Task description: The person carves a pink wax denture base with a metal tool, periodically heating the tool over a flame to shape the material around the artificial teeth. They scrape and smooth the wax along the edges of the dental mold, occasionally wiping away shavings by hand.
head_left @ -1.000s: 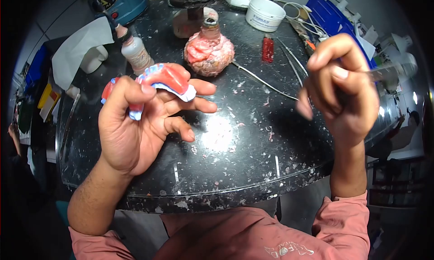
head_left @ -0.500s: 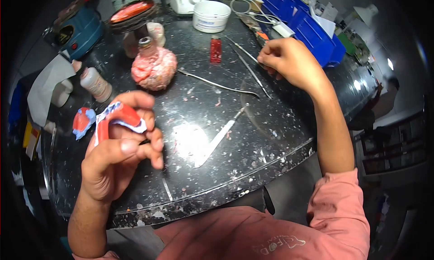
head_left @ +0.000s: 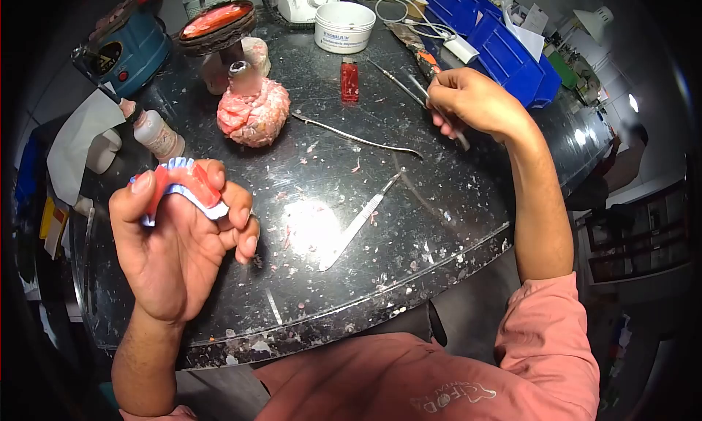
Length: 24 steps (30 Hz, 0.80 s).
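Note:
Between the thumb and fingers of my left hand (head_left: pixel 179 253) is a red wax denture (head_left: pixel 191 181) with bluish-white teeth and edges, tilted above the table's left part. My right hand (head_left: pixel 472 103) is closed around a slim grey metal carving tool (head_left: pixel 462 139), its lower end pointing down toward the table. A second thin metal tool (head_left: pixel 395 79) lies just left of my right hand. A curved metal tool (head_left: pixel 358 136) and a knife with a pale handle (head_left: pixel 360 223) rest mid-table, touched by neither hand.
A wax-crusted pot with a metal neck (head_left: pixel 252 114) stands beyond my left hand, near a bottle (head_left: pixel 157 134). Behind are a round wax dish (head_left: pixel 219 22), a white tub (head_left: pixel 344 29) and a red lighter (head_left: pixel 349 83). Blue bins (head_left: pixel 504 59) stand at the back right.
My right hand has picked up one metal tool from the table. My left hand has turned the denture so its teeth point up, and its thumb has shifted onto the denture's left side.

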Motion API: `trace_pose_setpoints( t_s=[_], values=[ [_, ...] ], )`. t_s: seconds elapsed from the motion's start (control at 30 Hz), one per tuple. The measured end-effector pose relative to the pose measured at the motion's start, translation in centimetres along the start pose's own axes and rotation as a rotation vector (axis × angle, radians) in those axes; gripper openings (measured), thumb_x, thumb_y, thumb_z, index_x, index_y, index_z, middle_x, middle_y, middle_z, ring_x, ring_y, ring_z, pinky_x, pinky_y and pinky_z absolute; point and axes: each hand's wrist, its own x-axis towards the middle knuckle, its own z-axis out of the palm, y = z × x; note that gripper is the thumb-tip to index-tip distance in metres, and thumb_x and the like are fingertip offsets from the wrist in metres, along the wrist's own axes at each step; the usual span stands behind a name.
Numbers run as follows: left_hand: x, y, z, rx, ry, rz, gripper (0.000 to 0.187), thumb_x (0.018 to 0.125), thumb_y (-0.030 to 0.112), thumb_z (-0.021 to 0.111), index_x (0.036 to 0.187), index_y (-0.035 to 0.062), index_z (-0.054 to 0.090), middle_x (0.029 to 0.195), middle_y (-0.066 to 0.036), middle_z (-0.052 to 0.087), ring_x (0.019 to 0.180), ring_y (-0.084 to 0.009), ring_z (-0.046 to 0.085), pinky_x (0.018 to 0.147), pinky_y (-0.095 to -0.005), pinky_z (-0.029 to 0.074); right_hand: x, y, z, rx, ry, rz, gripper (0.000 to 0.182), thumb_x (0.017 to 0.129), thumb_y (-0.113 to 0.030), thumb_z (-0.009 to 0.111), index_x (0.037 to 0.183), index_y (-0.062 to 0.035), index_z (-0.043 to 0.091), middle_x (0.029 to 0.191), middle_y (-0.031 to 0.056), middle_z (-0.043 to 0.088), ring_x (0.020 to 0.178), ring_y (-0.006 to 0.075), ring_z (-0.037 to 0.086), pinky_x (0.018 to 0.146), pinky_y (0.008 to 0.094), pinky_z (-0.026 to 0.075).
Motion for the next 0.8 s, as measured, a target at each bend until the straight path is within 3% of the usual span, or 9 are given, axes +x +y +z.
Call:
trace_pose_setpoints(
  t_s=[0.07, 0.13, 0.23, 0.3, 0.37, 0.43, 0.53, 0.57, 0.8],
  values=[
    [0.0, 0.0, 0.3, -0.022, -0.003, 0.003, 0.066, 0.095, 0.063, 0.027, 0.102, 0.0011, 0.049, 0.080, -0.014, 0.054, 0.073, -0.0228, 0.054, 0.066, -0.0340, 0.047, -0.5, 0.2, -0.4, 0.014, 0.036, -0.009, 0.021, 0.093, -0.024, 0.054, 0.085, -0.0053, 0.061, 0.065, -0.0045, 0.053, 0.053, 0.0059, 0.049, 0.046, 0.0218, 0.038],
    [-0.2, 0.1, 0.5, -0.039, 0.010, 0.008, 0.068, 0.094, 0.066, 0.025, 0.101, 0.0020, 0.048, 0.078, -0.013, 0.054, 0.071, -0.0216, 0.053, 0.064, -0.0331, 0.046, -0.5, 0.2, -0.4, 0.344, 0.153, -0.097, 0.023, 0.095, -0.028, 0.054, 0.088, -0.0084, 0.063, 0.064, -0.0076, 0.046, 0.052, 0.0035, 0.038, 0.045, 0.0210, 0.028],
    [-0.3, 0.4, 0.7, 0.004, -0.026, -0.014, 0.072, 0.093, 0.071, 0.019, 0.098, 0.0038, 0.047, 0.073, -0.011, 0.051, 0.068, -0.0198, 0.049, 0.063, -0.0315, 0.043, -1.1, -0.5, -0.1, 0.164, 0.127, -0.236, 0.023, 0.097, -0.030, 0.054, 0.092, -0.0120, 0.067, 0.065, -0.0085, 0.046, 0.053, 0.0025, 0.035, 0.046, 0.0205, 0.025],
    [-0.2, 0.4, 0.9, -0.038, 0.015, -0.024, 0.075, 0.092, 0.074, 0.016, 0.097, 0.0047, 0.045, 0.071, -0.010, 0.048, 0.066, -0.0190, 0.046, 0.064, -0.0312, 0.041, -1.2, -0.3, 0.8, 0.056, -0.093, -0.266, 0.026, 0.098, -0.032, 0.057, 0.093, -0.0101, 0.071, 0.067, -0.0069, 0.051, 0.059, 0.0039, 0.043, 0.052, 0.0214, 0.034],
    [-0.1, 0.3, 0.7, -0.042, 0.013, -0.021, 0.071, 0.092, 0.070, 0.018, 0.096, 0.0050, 0.045, 0.071, -0.009, 0.047, 0.065, -0.0191, 0.044, 0.065, -0.0313, 0.040, -0.2, 1.9, 2.3, -0.126, -0.078, -0.311, 0.032, 0.093, -0.036, 0.062, 0.097, -0.0061, 0.073, 0.090, 0.0050, 0.072, 0.081, 0.0154, 0.062, 0.076, 0.0328, 0.049],
    [-0.1, 0.3, 0.6, -0.031, 0.019, -0.050, 0.064, 0.092, 0.065, 0.020, 0.095, 0.0053, 0.045, 0.071, -0.010, 0.048, 0.066, -0.0193, 0.044, 0.065, -0.0316, 0.040, -0.4, 0.4, 2.2, -0.246, -0.040, -0.226, 0.030, 0.089, -0.033, 0.069, 0.098, -0.0048, 0.073, 0.086, 0.0092, 0.071, 0.083, 0.0166, 0.065, 0.076, 0.0334, 0.050],
    [-0.1, 0.3, 0.1, -0.083, -0.024, -0.111, 0.062, 0.088, 0.063, 0.023, 0.094, 0.0053, 0.046, 0.073, -0.012, 0.051, 0.067, -0.0229, 0.048, 0.066, -0.0335, 0.041, 2.4, 1.2, 1.1, -0.369, 0.308, -0.284, 0.027, 0.080, -0.027, 0.077, 0.093, -0.0043, 0.074, 0.080, 0.0106, 0.071, 0.074, 0.0201, 0.066, 0.069, 0.0338, 0.050],
    [-0.1, 0.3, -0.1, -0.094, -0.037, -0.132, 0.063, 0.087, 0.064, 0.024, 0.094, 0.0053, 0.046, 0.074, -0.013, 0.052, 0.067, -0.0239, 0.049, 0.067, -0.0339, 0.042, 3.0, 1.1, 0.6, -0.482, 0.231, -0.243, 0.028, 0.079, -0.028, 0.079, 0.091, -0.0030, 0.073, 0.076, 0.0114, 0.070, 0.070, 0.0218, 0.066, 0.068, 0.0359, 0.050],
    [-0.1, 0.6, 0.0, -0.152, -0.139, -0.179, 0.071, 0.089, 0.068, 0.021, 0.099, 0.0017, 0.045, 0.060, -0.013, 0.050, 0.053, -0.0246, 0.048, 0.058, -0.0340, 0.044, 4.6, 2.3, 0.5, -0.504, 0.292, -0.203, 0.017, 0.086, -0.018, 0.065, 0.090, -0.0015, 0.065, 0.073, 0.0137, 0.066, 0.068, 0.0230, 0.063, 0.066, 0.0372, 0.049]
  ],
)
